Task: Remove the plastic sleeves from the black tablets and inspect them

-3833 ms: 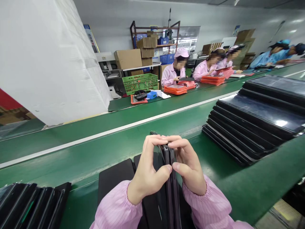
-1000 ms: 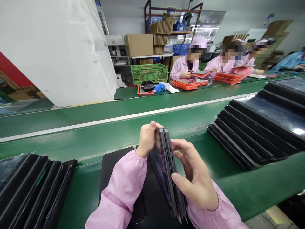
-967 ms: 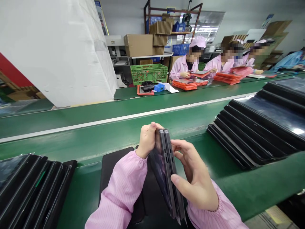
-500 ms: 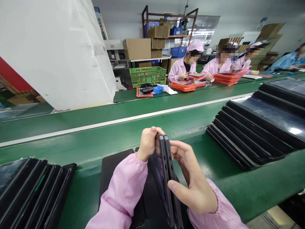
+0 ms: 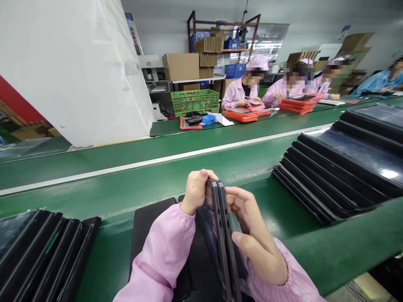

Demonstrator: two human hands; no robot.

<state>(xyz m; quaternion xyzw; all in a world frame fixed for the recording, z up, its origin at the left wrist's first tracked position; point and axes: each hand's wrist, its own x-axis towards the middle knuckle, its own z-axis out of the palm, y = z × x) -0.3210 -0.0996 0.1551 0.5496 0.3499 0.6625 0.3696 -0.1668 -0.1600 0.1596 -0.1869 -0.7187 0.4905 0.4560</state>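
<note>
I hold two thin dark tablets (image 5: 220,235) upright, face to face, edge-on toward me, above a black mat (image 5: 151,235). My left hand (image 5: 195,193) grips their top left corner with fingers curled over the edge. My right hand (image 5: 256,241) clasps the right side, thumb pressed on the near edge, fingers bent behind the far tablet.
A fanned row of black tablets (image 5: 340,167) lies at the right, another row (image 5: 40,251) at the lower left. The green conveyor belt (image 5: 141,167) with a white stripe runs across. Beyond it, several people in pink smocks (image 5: 244,86) handle orange trays (image 5: 241,114). A white wrapped pallet (image 5: 69,71) stands left.
Compared with 3.8 s ago, my left thumb has left the near edge and the hand has moved to the top corner. Over the last second, my right thumb slid nearer along the edge.
</note>
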